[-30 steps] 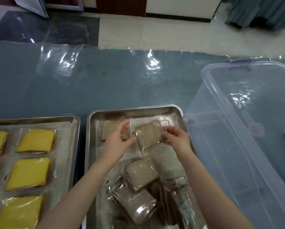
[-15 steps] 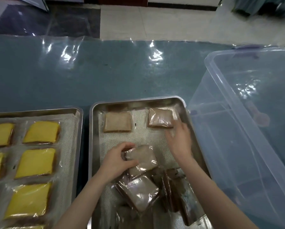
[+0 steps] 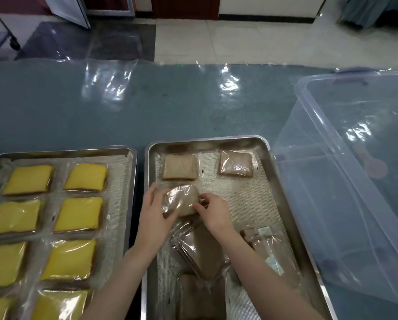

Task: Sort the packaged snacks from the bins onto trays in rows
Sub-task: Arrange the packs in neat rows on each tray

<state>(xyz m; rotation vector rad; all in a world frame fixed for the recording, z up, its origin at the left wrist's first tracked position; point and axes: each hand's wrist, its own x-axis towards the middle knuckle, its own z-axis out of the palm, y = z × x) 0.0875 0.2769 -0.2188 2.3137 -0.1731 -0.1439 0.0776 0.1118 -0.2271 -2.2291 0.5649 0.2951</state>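
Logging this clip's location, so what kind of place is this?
Probably a bakery or food-packing workroom: steel trays of wrapped yellow cakes and brown snacks, a clear storage bin, a film-covered worktable.

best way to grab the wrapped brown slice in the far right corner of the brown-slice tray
Probably best to take the wrapped brown slice by its near edge, from above. It lies flat with bare mesh liner in front, while the tray wall crowds its far and right sides. The left hand and right hand both hold another packet, so free one first.
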